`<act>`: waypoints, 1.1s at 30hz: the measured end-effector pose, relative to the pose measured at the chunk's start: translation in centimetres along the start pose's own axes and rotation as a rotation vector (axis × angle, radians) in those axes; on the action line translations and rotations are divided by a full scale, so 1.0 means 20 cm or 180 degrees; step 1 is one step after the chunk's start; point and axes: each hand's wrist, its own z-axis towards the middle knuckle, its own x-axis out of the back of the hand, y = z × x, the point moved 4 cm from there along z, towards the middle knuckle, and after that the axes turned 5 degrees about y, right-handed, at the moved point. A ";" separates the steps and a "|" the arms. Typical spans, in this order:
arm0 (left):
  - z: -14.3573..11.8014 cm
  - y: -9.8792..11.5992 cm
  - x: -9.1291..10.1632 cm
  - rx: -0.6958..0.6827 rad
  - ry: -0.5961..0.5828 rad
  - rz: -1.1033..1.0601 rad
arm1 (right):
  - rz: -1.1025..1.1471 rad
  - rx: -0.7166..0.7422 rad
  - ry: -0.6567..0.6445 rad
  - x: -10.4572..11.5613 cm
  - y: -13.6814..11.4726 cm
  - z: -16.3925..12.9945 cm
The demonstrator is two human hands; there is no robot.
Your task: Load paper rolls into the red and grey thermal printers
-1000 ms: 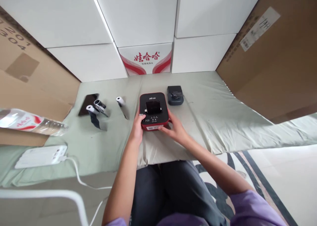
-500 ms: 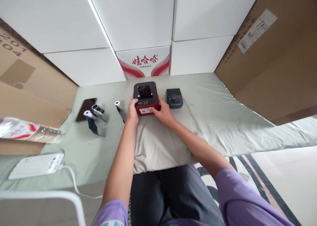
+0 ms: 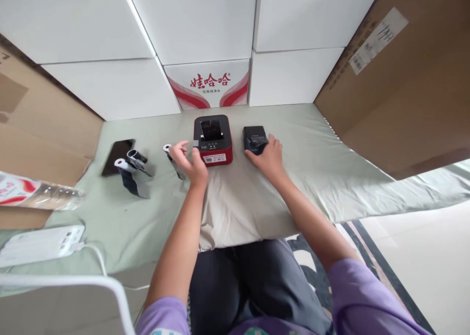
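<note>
A red and black box-like device [image 3: 217, 157] sits on the cloth in front of me, a dark glossy piece standing in its top and a white label on its front. My left hand [image 3: 193, 164], fingers apart and holding nothing, hovers at its left front corner. Just behind those fingers lies a small white-cored roll with a dark strip [image 3: 167, 149], partly covered by the hand. To the right, my right hand [image 3: 270, 159] has thumb and fingers around a small dark boxy device [image 3: 253, 132]. A dark, shiny little piece [image 3: 257, 141] lies on top of that device.
Two more rolls with dark strips [image 3: 130, 180] lie at left beside a black phone [image 3: 114, 159]. Nearer are a water bottle [image 3: 40, 193] and a white power bank [image 3: 42, 244] with a cable. White boxes [image 3: 209, 21] line the back; cardboard cartons [image 3: 414, 90] flank both sides.
Both hands have let go of the red and black device. My right hand has moved right onto the small dark device; my left has drawn slightly left, its fingers spread.
</note>
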 end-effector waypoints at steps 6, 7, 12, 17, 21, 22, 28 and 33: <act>-0.17 0.10 -0.13 -0.0951 -0.0993 0.0656 | 0.0344 -0.0063 0.0001 -0.15 -0.05 0.04; -0.18 0.10 -0.14 -0.1015 -0.1163 0.0718 | 0.0361 -0.0018 0.0007 -0.13 -0.05 0.02; -0.20 0.09 -0.17 -0.1049 -0.1365 0.0933 | 0.0428 0.0139 -0.0101 0.02 -0.04 -0.15; -0.21 0.07 -0.21 -0.0839 -0.1447 0.1005 | 0.0624 0.0191 -0.0146 0.06 -0.05 -0.30; -0.25 0.03 -0.23 -0.0580 -0.1706 0.0646 | 0.0576 0.0264 -0.0101 0.07 -0.05 -0.36; -0.27 0.02 -0.23 -0.0539 -0.1774 0.0608 | 0.0537 0.0271 -0.0100 0.08 -0.04 -0.38; -0.40 0.01 -0.23 -0.0425 -0.2121 0.0868 | 0.0460 0.0127 -0.0193 0.12 0.01 -0.45; -0.43 0.03 -0.24 -0.0355 -0.2116 0.1086 | 0.0567 0.0020 -0.0200 0.13 0.00 -0.46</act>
